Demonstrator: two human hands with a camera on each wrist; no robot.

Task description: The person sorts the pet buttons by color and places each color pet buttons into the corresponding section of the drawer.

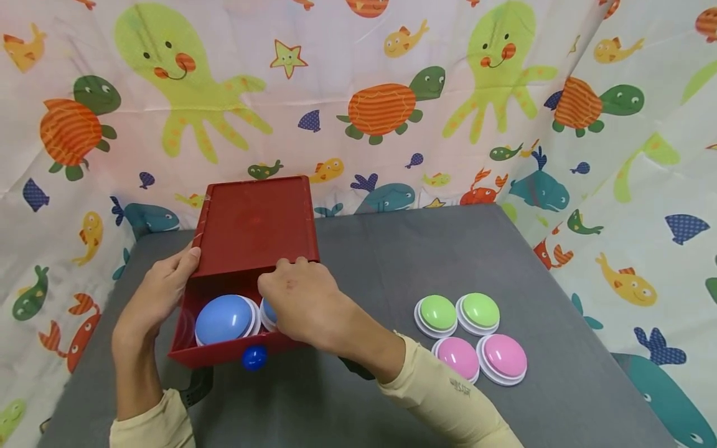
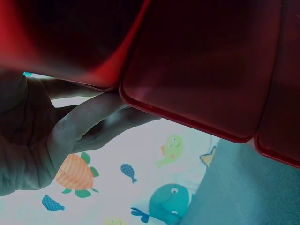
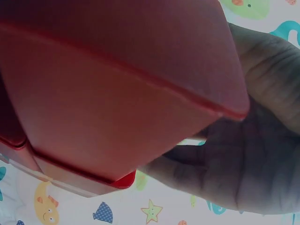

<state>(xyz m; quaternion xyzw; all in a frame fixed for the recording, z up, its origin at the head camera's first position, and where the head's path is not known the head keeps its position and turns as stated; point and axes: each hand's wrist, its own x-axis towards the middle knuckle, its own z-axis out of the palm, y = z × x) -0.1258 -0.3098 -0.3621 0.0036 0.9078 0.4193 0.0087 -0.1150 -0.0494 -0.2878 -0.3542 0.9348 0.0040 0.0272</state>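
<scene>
A red hinged box (image 1: 185, 356) is tilted toward me, its lid (image 1: 254, 227) swung up at the back. Inside sits a blue dome button (image 1: 225, 318) with a white rim; a second blue dome button (image 1: 269, 313) is mostly hidden behind my right hand. On the front wall is a small blue ball-shaped knob (image 1: 254, 358). My left hand (image 1: 159, 289) grips the left side near the hinge, thumb at the lid's corner. At the box's right side, my right hand (image 1: 305, 298) holds on with curled fingers. In the right wrist view that hand (image 3: 253, 154) wraps behind the red wall (image 3: 108, 112).
Two green dome buttons (image 1: 439, 312) (image 1: 480, 310) lie on the grey table (image 1: 392, 261) to the right. Two pink dome buttons (image 1: 458, 357) (image 1: 505, 355) lie just in front of them. A sea-animal patterned curtain (image 1: 319, 56) stands behind and along both sides.
</scene>
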